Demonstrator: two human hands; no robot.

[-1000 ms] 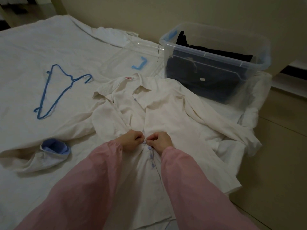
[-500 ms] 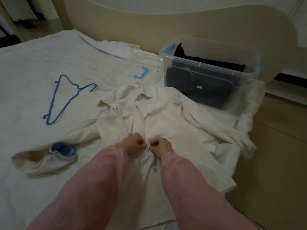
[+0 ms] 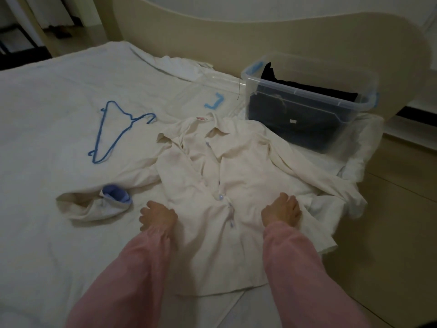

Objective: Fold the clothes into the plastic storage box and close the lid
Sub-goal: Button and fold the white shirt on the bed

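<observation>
Head, shirt [image 3: 248, 176] touching left hand [image 3: 158, 217], right hand [image 3: 281, 213]

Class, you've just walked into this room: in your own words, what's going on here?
A person in pink sleeves has a white shirt spread front-up on the bed. The right hand lies flat on it beside the buttons; the left hand is at its other side. Beyond, the clear storage box stands open with dark clothes inside. A blue hanger lies nearby. The shirt is not yet folded.
</observation>
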